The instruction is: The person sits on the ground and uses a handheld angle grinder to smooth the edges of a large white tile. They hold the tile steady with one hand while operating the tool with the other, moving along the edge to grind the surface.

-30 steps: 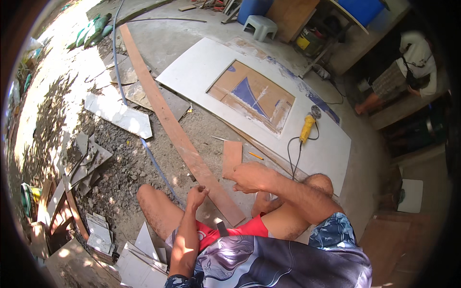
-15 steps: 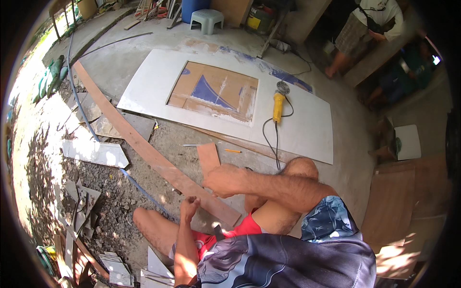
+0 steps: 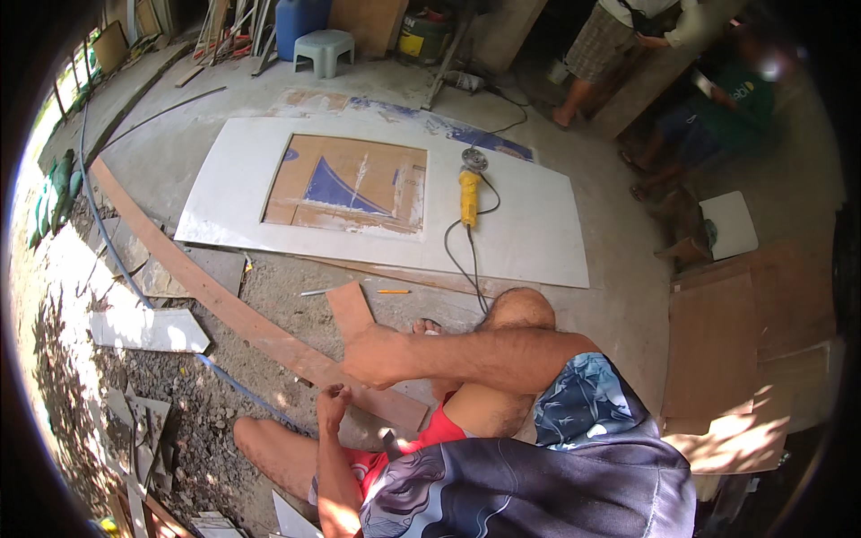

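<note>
A long, narrow strip of reddish-brown plywood (image 3: 242,321) runs diagonally over the ground from far left to just in front of me. My right hand (image 3: 377,357) is closed over its near part, back of the hand upward and fingers mostly hidden beneath. A short plywood piece (image 3: 350,307) sticks out beyond that hand. By the strip's left edge is my left hand (image 3: 334,405), with its fingers curled together; whatever they pinch is too small to tell. A yellow pencil (image 3: 393,291) and a thin grey rod (image 3: 315,292) lie beyond the short piece.
A white door panel (image 3: 529,224) with a rectangular opening lies ahead, bearing a yellow angle grinder (image 3: 469,197) with its cord. Tile offcuts (image 3: 148,330) and a blue hose (image 3: 238,386) are at left. A stool (image 3: 324,52) stands behind; two people are at far right.
The view has swung right, so the scene sits further left in the picture. Both hands stay close to the strip, the right one slightly nearer me. A person at far right shows more fully.
</note>
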{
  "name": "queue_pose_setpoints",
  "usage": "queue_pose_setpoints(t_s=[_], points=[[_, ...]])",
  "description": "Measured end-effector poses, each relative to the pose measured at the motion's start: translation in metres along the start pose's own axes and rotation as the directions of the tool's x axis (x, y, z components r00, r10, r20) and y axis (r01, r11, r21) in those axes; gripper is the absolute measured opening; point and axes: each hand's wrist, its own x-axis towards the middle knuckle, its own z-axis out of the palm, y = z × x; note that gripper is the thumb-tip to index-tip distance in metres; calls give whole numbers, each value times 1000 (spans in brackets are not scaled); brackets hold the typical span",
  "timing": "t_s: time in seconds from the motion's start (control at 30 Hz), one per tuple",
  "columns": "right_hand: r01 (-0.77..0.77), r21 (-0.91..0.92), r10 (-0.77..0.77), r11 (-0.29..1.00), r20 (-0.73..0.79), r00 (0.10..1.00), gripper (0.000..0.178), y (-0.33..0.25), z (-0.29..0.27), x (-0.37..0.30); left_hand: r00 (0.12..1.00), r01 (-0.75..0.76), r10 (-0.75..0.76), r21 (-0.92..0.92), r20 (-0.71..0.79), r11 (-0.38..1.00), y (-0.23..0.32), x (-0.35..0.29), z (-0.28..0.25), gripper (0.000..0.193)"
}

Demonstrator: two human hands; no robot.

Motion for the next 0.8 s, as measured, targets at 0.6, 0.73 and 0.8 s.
queue_pose_setpoints(t_s=[0.6, 0.73, 0.8], points=[[-109, 2, 108, 994, 48, 993, 25, 3, 13, -7, 995, -29, 23, 65, 95, 997, 8, 18, 30, 36], [-86, 27, 84, 996, 57, 995, 26, 4, 10, -11, 988, -41, 39, 10, 153, 999, -12, 36, 31, 37], [-77, 30, 75, 997, 51, 996, 26, 5, 9, -12, 986, -74, 79, -42, 146, 996, -17, 41, 35, 36]])
